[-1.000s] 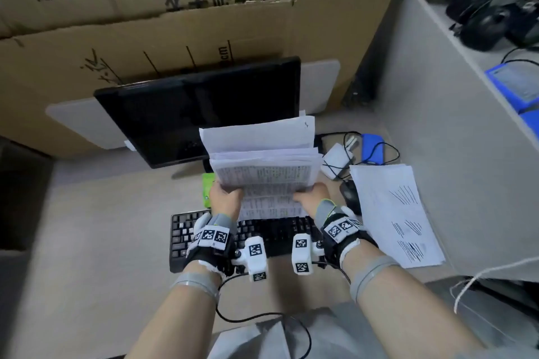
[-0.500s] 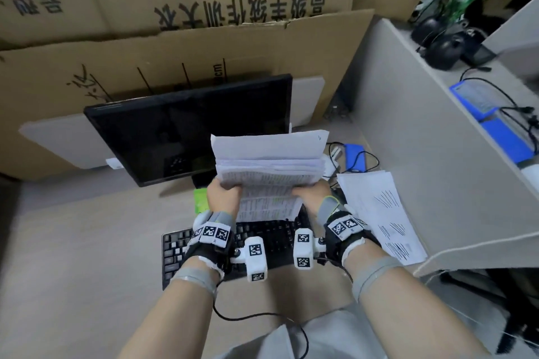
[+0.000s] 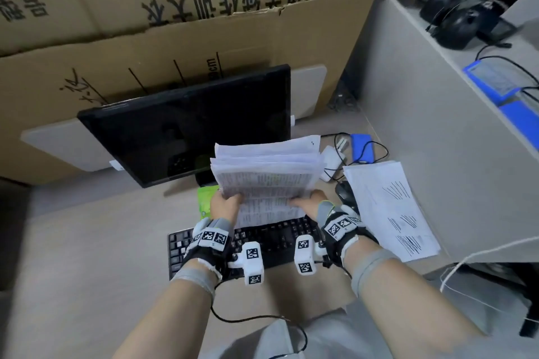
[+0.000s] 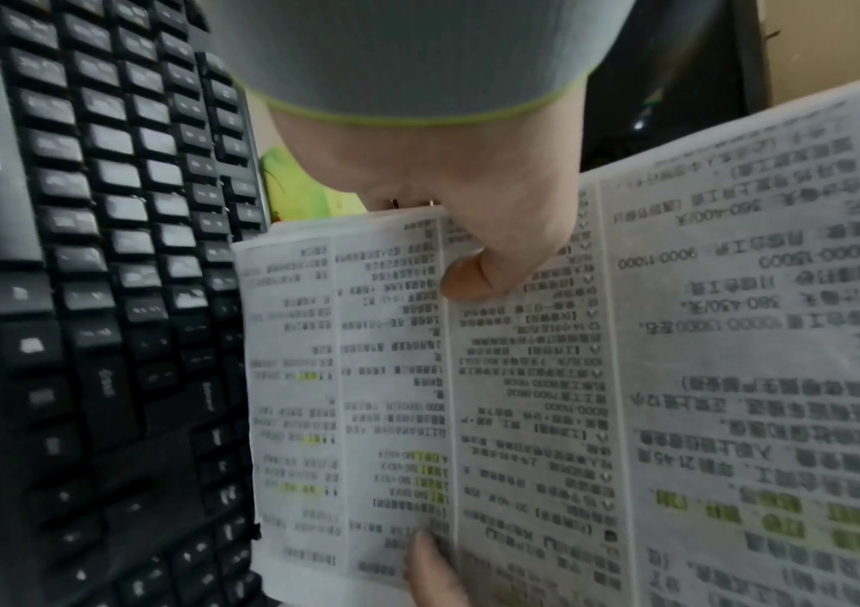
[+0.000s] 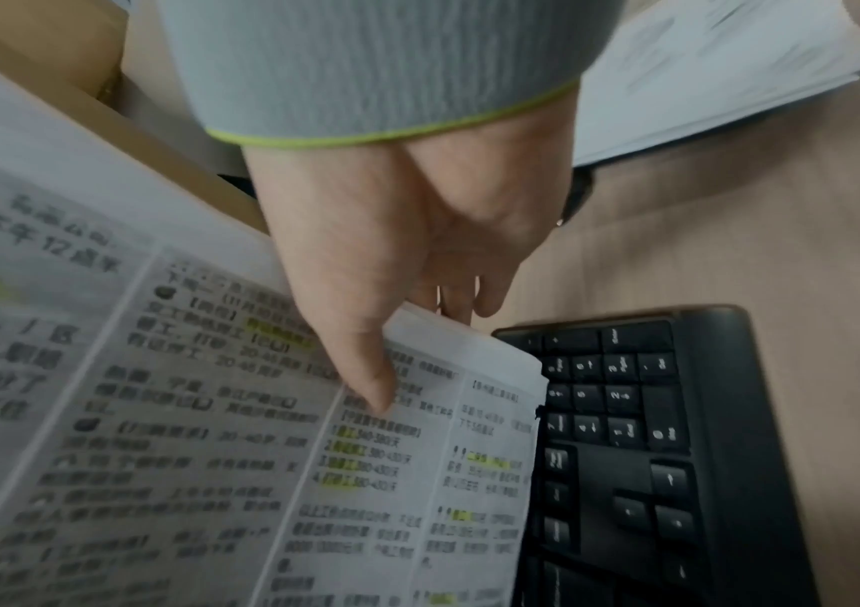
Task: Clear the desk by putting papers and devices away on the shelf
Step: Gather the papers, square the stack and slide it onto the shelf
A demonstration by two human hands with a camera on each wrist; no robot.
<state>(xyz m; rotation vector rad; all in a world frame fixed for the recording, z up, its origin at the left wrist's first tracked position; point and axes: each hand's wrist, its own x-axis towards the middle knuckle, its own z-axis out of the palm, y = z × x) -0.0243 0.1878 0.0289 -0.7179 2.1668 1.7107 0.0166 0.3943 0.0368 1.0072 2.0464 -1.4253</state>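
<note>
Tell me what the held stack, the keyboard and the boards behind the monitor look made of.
Stack: thin matte printer paper, since the sheets bend and fan and carry print. Keyboard: black plastic, probably, with a slight sheen on moulded keys. Boards: brown corrugated cardboard, creased and torn-edged.

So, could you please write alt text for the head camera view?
Both hands, left hand and right hand, hold a stack of printed papers above a black keyboard. Behind stands a dark monitor; more papers lie right.
</note>
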